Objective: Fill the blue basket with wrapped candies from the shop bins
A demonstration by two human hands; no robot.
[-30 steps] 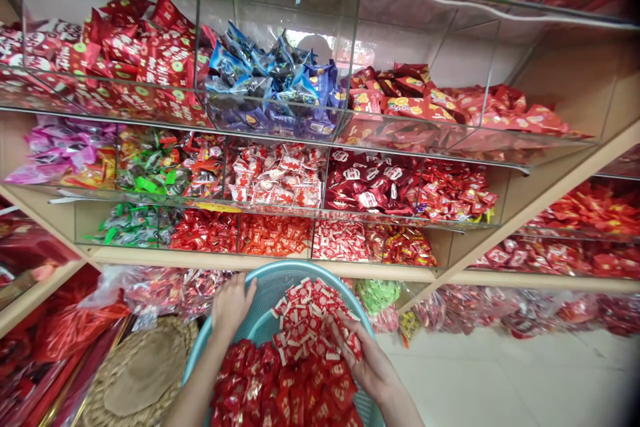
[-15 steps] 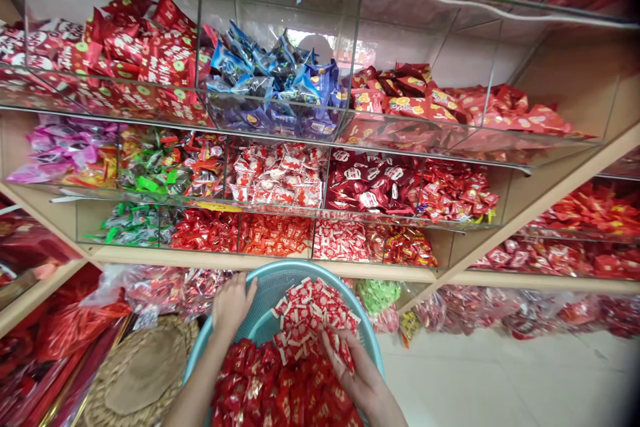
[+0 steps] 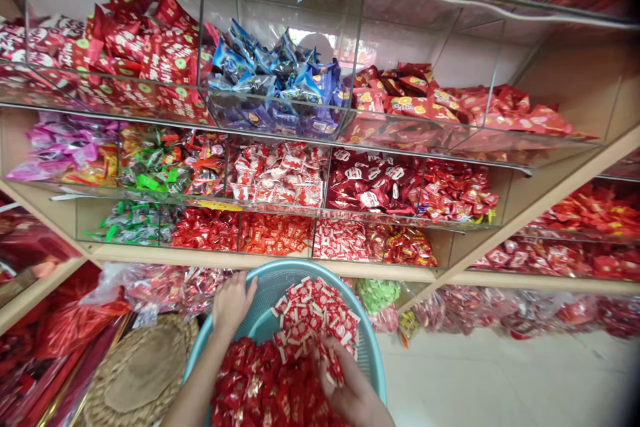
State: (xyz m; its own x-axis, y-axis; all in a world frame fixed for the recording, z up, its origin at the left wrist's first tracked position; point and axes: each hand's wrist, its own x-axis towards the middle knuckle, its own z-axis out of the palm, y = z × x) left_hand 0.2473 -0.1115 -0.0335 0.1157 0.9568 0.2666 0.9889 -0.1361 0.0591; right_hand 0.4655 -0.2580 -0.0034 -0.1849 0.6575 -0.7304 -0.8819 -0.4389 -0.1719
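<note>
A round teal plastic basket (image 3: 280,275) sits at the bottom centre, filled with wrapped candies. A heap of red-and-white candies (image 3: 315,313) lies at its far side and dark red foil candies (image 3: 260,383) fill the near side. My left hand (image 3: 231,302) grips the basket's left rim with fingers curled over the edge. My right hand (image 3: 345,383) is inside the basket, fingers closed on a clump of red-and-white candies.
Clear acrylic bins on wooden shelves hold sorted candies: red packets (image 3: 135,47), blue packets (image 3: 280,80), pink wrappers (image 3: 60,147), green ones (image 3: 150,167). A woven straw mat (image 3: 140,373) lies lower left. Pale floor tiles (image 3: 500,380) are at lower right.
My right hand slid left and toward me through the candies, closing on a clump of red-and-white ones. My left hand stayed on the rim.
</note>
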